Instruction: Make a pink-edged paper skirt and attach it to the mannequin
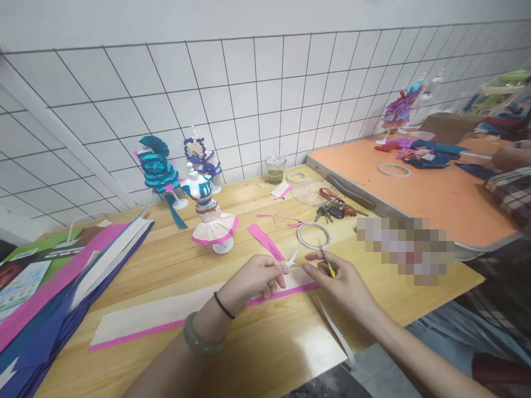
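My left hand is closed, thumb and fingertips pinching the end of a narrow white tape strip. Close by on the right, my right hand is closed around a thin dark tool with a yellow end; its exact kind is unclear. Beneath both hands lies a long white paper strip with a pink border. A pink paper piece reaches toward my left fingertips. Just beyond my right hand rests a tape roll. Another narrow white strip trails over the table's front edge.
A small dress form in a white-and-pink skirt stands behind my left hand, with other dressed forms further back. Paper sheets lie at left. Keys and a cup are farther back. A person's sleeve is beside the orange table.
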`<state>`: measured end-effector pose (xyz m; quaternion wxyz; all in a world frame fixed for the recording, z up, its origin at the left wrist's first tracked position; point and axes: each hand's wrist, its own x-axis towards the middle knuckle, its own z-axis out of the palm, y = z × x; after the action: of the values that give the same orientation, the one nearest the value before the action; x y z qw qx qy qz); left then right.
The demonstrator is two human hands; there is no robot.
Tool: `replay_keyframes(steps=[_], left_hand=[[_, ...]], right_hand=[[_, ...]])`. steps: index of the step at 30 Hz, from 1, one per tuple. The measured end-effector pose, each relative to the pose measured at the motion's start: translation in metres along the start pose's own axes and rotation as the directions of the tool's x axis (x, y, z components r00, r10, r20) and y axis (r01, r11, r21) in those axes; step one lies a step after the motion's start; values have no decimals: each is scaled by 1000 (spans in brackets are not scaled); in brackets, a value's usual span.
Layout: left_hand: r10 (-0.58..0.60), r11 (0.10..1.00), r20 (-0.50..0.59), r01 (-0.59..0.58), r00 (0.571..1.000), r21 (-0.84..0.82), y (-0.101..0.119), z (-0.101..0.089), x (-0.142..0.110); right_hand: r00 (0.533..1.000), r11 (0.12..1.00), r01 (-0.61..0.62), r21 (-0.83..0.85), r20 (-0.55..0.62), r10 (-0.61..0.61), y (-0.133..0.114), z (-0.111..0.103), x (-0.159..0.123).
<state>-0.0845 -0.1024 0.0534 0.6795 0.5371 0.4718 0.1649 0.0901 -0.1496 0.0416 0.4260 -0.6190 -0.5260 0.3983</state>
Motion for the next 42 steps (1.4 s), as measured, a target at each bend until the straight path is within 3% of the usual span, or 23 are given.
replay_keyframes(steps=[3,5,9,17,27,36,42], left_hand=[[-16,998,29,14,999,67,0,2,-1],[-22,994,36,18,999,105,-1,3,-1],[-26,994,7,25,1000,110,-2,1,-1],[-107,991,17,105,994,83,1,3,-1],[-140,977,-34,143,990,158,-5,3,5],[79,934,-140,-24,987,357,-15,0,7],[88,934,-193,-14,977,357,-14,-7,9]], right_hand=[[978,999,52,-15,203,-47,9,2,9],[965,996,76,-39,255,-64,14,5,10],[984,994,86,-62,162,-75,16,6,10],[976,989,82,125,191,-105,8,6,8],[982,994,100,48,157,-106,10,11,3],[975,993,111,-28,198,-104,14,12,1],[978,995,100,-12,186,-96,12,17,0]])
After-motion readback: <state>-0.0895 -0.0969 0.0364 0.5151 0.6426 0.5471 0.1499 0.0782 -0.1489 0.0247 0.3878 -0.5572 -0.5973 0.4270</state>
